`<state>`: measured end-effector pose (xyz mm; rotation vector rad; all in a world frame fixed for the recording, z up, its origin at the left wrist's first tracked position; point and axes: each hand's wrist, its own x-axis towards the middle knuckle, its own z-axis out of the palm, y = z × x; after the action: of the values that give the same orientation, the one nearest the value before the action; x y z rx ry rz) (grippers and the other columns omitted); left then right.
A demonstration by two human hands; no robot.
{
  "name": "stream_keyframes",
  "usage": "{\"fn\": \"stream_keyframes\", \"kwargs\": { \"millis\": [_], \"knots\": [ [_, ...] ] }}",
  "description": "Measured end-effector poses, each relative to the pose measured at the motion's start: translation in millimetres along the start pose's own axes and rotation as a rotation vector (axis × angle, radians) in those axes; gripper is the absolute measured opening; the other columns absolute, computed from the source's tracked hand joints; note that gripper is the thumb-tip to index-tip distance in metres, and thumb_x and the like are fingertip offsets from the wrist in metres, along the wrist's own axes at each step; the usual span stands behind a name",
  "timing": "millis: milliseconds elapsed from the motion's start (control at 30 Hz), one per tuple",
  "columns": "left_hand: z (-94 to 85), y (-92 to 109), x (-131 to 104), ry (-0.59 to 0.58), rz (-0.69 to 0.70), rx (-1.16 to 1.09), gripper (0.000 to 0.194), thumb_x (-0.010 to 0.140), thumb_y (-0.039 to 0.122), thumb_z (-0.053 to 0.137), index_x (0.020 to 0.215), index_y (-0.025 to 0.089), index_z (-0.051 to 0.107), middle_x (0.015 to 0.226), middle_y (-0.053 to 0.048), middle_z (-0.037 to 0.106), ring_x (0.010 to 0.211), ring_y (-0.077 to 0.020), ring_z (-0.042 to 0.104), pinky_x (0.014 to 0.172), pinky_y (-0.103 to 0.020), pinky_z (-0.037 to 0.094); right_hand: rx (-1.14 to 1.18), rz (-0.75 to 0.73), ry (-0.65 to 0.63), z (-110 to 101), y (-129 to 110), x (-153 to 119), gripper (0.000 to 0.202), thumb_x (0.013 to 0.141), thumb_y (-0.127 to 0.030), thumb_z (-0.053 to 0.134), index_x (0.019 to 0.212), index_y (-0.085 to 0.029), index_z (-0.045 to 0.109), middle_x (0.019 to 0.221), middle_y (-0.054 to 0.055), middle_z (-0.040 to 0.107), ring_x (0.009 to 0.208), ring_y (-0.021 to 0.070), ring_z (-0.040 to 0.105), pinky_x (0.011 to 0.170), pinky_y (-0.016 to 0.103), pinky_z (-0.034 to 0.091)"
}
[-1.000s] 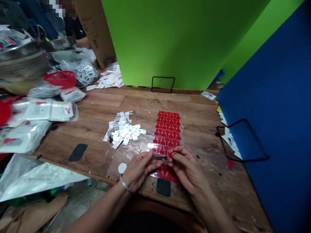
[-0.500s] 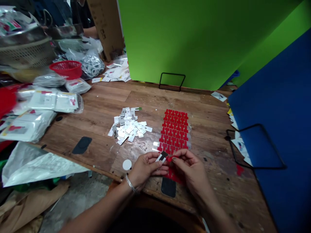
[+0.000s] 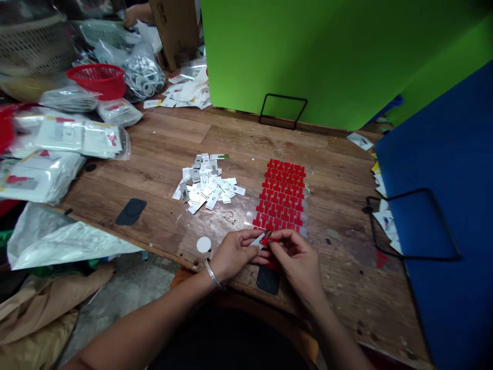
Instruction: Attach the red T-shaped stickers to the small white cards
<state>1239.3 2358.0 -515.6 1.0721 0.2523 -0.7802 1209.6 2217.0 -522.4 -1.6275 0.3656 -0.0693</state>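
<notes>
Held close together, the left hand (image 3: pixel 234 252) and right hand (image 3: pixel 296 254) meet over the near end of a sheet of red pieces (image 3: pixel 282 192) on the worktop (image 3: pixel 173 136). Left thumb and fingers pinch a pale strip (image 3: pixel 257 242); right thumb and forefinger pinch a small red piece (image 3: pixel 265 240) at its far end.

Around them, a pile of pale strips (image 3: pixel 208 187) lies left of the sheet, and a white disc (image 3: pixel 204 244) just beside the left hand. A green panel (image 3: pixel 308 56) closes off the back, with a black wire frame (image 3: pixel 285 95) at its foot; a blue panel (image 3: pixel 447 159) stands to the right. Bagged packets (image 3: pixel 61 136) and a red basket (image 3: pixel 96 82) crowd the left, and a co-worker's hand (image 3: pixel 133 15) shows beside a cardboard box (image 3: pixel 175 31).

Half a second ago the strip's dark end showed clear of the red piece; now the two meet there, partly hidden by fingers.
</notes>
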Motion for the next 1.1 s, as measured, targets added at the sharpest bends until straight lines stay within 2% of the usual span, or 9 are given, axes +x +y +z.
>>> {"fn": "stream_keyframes", "kwargs": {
  "millis": [233,600,833,1100],
  "knots": [
    [0.3,-0.2,0.7,-0.011,-0.003,0.002,0.034,0.066,0.012,0.072,0.099,0.01,0.066,0.092,-0.01,0.071,0.071,-0.0183,0.07,0.071,-0.03,0.057,0.024,0.011,0.005,1.8,2.5,-0.7,0.018,0.066,-0.033,0.072,0.074,-0.02,0.063,0.07,0.0,0.063,0.059,0.0117,0.054,0.053,0.022,0.043],
    [3.4,1.6,1.9,0.022,-0.035,-0.004,0.031,0.068,0.004,0.065,0.098,0.008,0.066,0.092,-0.01,0.072,0.067,-0.0158,0.07,0.066,-0.024,0.056,0.013,0.017,0.005,2.7,1.8,-2.8,0.011,0.068,-0.026,0.068,0.075,-0.02,0.062,0.071,0.0,0.062,0.061,0.0118,0.055,0.053,0.022,0.045],
    [3.9,2.0,1.7,0.033,-0.032,-0.01,0.034,0.067,0.005,0.068,0.1,0.008,0.065,0.093,-0.011,0.071,0.067,-0.0148,0.069,0.068,-0.025,0.056,0.017,0.015,-0.016,2.2,6.5,-3.2,0.012,0.071,-0.028,0.066,0.078,-0.02,0.061,0.077,0.0,0.063,0.061,0.012,0.056,0.054,0.024,0.047],
    [3.6,1.8,-0.9,0.011,-0.022,-0.008,0.037,0.066,0.008,0.07,0.103,0.006,0.063,0.094,-0.012,0.071,0.07,-0.016,0.07,0.069,-0.025,0.056,-0.022,-0.026,-0.004,3.0,8.1,-1.9,0.01,0.071,-0.026,0.065,0.077,-0.019,0.061,0.074,0.0,0.063,0.058,0.0115,0.055,0.052,0.022,0.047]
  ]
}}
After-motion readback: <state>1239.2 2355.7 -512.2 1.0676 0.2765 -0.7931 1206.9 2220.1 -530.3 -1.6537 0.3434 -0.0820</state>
